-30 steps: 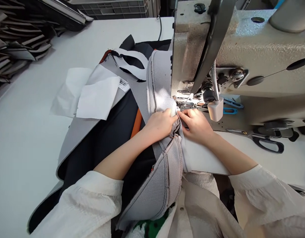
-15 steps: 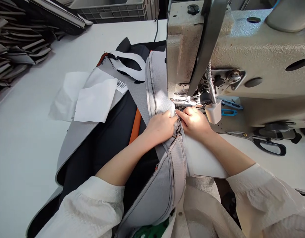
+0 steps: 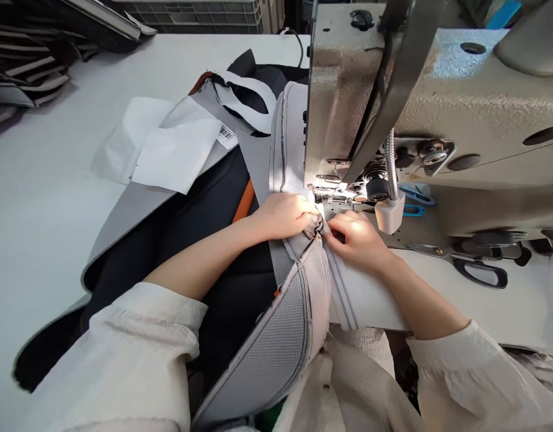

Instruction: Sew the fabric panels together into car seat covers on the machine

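Observation:
A large sewn piece of grey mesh and black fabric (image 3: 276, 336) lies under the head of a sewing machine (image 3: 334, 114). My left hand (image 3: 288, 215) is closed on its bunched grey seam edge, just left of the lit needle area. A pale binding strip (image 3: 342, 294) with dark lengthwise lines runs from that edge down over the table's front. My right hand (image 3: 360, 237) pinches this strip beside the seam, thumb and forefinger together. The needle and presser foot are partly hidden by the machine parts and the left hand.
Black-handled scissors (image 3: 478, 270) and blue thread snips (image 3: 415, 201) lie right of the needle area. A white lamp head (image 3: 390, 213) hangs above my right hand. White paper sheets (image 3: 177, 153) rest on the fabric. Stacked pieces (image 3: 24, 54) and a grey crate (image 3: 204, 18) stand behind.
My right hand has drawn back from the needle area towards my body, and more of the binding strip shows. My left hand stays on the seam edge. The whole view has shifted slightly.

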`<act>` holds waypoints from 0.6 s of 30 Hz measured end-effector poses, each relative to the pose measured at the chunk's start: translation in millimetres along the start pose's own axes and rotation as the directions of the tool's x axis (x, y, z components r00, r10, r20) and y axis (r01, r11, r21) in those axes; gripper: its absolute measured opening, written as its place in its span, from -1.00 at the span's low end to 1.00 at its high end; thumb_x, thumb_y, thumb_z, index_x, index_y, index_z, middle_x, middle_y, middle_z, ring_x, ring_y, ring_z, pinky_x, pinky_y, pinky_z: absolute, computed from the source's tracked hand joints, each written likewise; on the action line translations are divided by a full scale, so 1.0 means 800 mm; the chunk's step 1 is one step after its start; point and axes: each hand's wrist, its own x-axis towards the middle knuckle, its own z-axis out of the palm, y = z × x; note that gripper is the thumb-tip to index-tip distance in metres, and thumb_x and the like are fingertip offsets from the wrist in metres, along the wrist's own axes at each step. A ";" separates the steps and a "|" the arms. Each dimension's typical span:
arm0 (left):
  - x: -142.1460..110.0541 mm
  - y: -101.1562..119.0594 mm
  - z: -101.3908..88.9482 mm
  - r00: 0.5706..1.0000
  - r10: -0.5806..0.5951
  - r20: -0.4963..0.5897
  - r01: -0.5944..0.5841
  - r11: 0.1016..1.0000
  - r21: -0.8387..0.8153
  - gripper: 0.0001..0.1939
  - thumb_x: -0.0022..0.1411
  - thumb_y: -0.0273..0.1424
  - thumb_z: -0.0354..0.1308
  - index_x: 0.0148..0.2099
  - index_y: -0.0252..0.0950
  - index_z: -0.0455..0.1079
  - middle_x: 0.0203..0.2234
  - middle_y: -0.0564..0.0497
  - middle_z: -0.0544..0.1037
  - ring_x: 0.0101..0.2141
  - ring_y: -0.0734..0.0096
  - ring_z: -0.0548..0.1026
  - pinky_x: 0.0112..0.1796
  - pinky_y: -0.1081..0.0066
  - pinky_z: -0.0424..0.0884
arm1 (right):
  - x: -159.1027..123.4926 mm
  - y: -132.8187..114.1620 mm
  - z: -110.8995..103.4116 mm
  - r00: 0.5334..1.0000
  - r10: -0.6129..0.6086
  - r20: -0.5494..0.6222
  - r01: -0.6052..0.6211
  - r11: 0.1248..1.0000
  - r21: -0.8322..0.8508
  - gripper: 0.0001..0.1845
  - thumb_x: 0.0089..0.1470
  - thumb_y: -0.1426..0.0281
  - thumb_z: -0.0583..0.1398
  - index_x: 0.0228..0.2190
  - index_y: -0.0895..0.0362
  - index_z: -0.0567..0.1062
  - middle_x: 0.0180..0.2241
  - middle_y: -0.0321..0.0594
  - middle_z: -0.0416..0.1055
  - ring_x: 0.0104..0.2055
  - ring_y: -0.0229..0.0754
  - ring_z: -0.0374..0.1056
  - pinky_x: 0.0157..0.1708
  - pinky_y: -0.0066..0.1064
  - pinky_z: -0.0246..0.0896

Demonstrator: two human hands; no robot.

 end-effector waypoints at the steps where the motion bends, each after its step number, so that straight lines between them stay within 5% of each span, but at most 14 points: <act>1: 0.000 -0.001 0.001 1.000 -0.002 -0.008 0.002 1.000 0.002 -0.61 0.24 -0.42 -0.12 -0.10 -0.18 0.53 -0.18 0.03 0.57 -0.16 0.28 0.48 -0.18 0.37 0.33 | 0.000 0.000 -0.001 1.000 -0.004 0.005 0.004 1.000 0.015 -0.75 0.14 0.36 0.08 -0.57 0.08 0.32 -0.52 -0.28 0.33 -0.38 -0.18 0.21 -0.33 -0.35 0.09; 7: -0.017 0.022 0.009 0.987 -0.124 -0.102 0.136 0.983 0.125 -0.54 0.27 -0.41 -0.16 0.14 -0.32 0.35 -0.18 -0.11 0.53 -0.23 0.24 0.48 -0.28 0.36 0.32 | -0.003 0.012 -0.003 0.999 -0.034 -0.005 0.034 0.994 0.100 -0.68 0.20 0.36 0.01 -0.56 0.07 0.39 -0.47 -0.25 0.37 -0.34 -0.17 0.27 -0.31 -0.34 0.15; 12: -0.027 0.041 0.007 0.998 -0.043 -0.051 0.053 0.971 0.234 -0.64 0.26 -0.39 -0.12 -0.12 -0.25 0.50 -0.35 -0.11 0.44 -0.28 0.21 0.42 -0.30 0.31 0.27 | -0.009 0.019 0.004 0.995 0.029 -0.094 -0.022 0.998 0.067 -0.69 0.18 0.43 -0.02 -0.30 0.08 0.52 -0.31 -0.20 0.45 -0.20 -0.13 0.34 -0.16 -0.31 0.22; 18: -0.035 0.068 0.017 0.992 -0.099 -0.082 0.118 0.952 0.281 -0.65 0.27 -0.41 -0.12 -0.19 -0.37 0.50 -0.41 -0.15 0.41 -0.31 0.17 0.40 -0.31 0.25 0.25 | -0.008 0.009 0.019 0.982 -0.033 -0.185 0.032 0.999 -0.009 -0.66 0.19 0.41 0.00 -0.13 0.13 0.51 -0.28 -0.12 0.48 -0.19 -0.09 0.35 -0.14 -0.29 0.26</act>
